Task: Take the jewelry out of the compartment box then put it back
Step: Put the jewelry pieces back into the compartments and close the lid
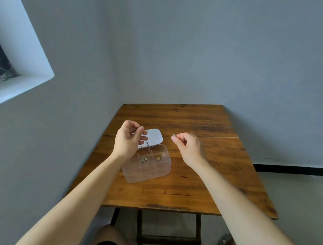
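Observation:
A clear plastic compartment box [149,174] sits on the wooden table [191,181] with its white lid [155,136] swung open behind it. My left hand [127,139] pinches a thin silver chain [147,143] that hangs down over the box's back compartments. A silver piece [143,159] and a gold piece [158,157] lie in separate back compartments. My right hand [187,147] hovers to the right of the box, above the table, with a small silver ring [173,135] held between thumb and forefinger.
The table stands in a corner, with grey walls at its far and left sides. Its front edge [160,209] is near my knees. A window recess [17,64] is set in the left wall.

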The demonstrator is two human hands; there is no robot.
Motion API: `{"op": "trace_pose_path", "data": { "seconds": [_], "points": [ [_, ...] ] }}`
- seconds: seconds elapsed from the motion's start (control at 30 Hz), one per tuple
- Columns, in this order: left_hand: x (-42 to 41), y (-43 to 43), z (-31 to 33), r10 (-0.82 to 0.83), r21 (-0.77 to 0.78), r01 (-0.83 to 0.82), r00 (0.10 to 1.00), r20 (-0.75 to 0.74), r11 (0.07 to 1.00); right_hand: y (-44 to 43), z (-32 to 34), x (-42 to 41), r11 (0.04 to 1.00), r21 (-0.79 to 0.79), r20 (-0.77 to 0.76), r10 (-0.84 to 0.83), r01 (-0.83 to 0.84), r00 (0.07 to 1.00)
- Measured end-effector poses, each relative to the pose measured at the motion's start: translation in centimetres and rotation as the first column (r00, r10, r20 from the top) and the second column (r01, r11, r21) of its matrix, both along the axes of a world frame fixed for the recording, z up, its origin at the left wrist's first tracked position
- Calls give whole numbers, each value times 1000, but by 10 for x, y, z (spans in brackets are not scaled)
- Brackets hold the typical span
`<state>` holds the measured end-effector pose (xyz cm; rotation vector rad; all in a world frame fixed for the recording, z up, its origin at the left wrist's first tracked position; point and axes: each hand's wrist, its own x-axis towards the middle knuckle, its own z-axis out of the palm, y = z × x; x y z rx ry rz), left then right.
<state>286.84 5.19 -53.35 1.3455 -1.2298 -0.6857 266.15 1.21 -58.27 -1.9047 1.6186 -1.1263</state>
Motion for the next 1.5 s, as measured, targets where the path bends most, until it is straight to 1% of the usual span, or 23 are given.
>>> {"op": "trace_pose_path", "data": {
  "seconds": [0.17, 0.23, 0.3, 0.37, 0.43, 0.5, 0.7, 0.83, 0.93, 1.07, 1.2, 1.3, 1.37, 1.43, 1.5],
  "points": [
    [-2, 0, -36, -8, 77, 14, 997, -80, 997, -3, -14, 18, 997, 52, -4, 49, -49, 999],
    [-3, 1, -57, -13, 124, 22, 997, -75, 992, -2, -24, 22, 993, 89, -9, 79, -78, 997],
    [-3, 3, -77, -8, 185, 12, 1000, -26, 983, 0, -33, 27, 986, 138, -28, 97, -92, 995],
    [-2, 7, -92, -2, 246, -7, 999, 37, 969, 0, -45, 30, 974, 195, -82, 130, -112, 988],
    [-1, 11, -99, -8, 267, -30, 990, 138, 963, 3, -54, 29, 962, 243, -132, 157, -122, 979],
    [0, 12, -99, -33, 257, -18, 981, 193, 966, 4, -58, 27, 959, 256, -133, 157, -119, 979],
    [3, 8, -91, -57, 229, 3, 972, 230, 973, 8, -41, 19, 961, 249, -108, 148, -117, 983],
    [-4, 8, -81, -58, 190, 11, 968, 246, 982, 12, -33, 1, 979, 194, -105, 77, -56, 991],
    [-25, 9, -72, -99, 163, 61, 966, 240, 985, 16, -37, -19, 982, 187, -94, 28, -10, 995],
    [-63, 4, -72, -192, 174, 157, 959, 207, 972, 26, -51, -53, 969, 238, -98, -45, 67, 994],
    [-103, -4, -83, -321, 197, 280, 922, 219, 939, 31, -67, -92, 956, 243, -152, -131, 165, 980],
    [-128, -14, -95, -385, 212, 337, 887, 256, 917, 31, -74, -119, 953, 215, -250, -160, 216, 955],
    [-139, -24, -104, -408, 239, 346, 865, 294, 907, 29, -81, -134, 954, 194, -310, -161, 228, 937],
    [-145, -35, -114, -425, 285, 343, 849, 314, 895, 28, -91, -140, 960, 168, -324, -163, 226, 932],
    [-148, -49, -122, -440, 331, 334, 834, 332, 883, 28, -103, -140, 970, 98, -368, -173, 223, 914]
  ]
}}
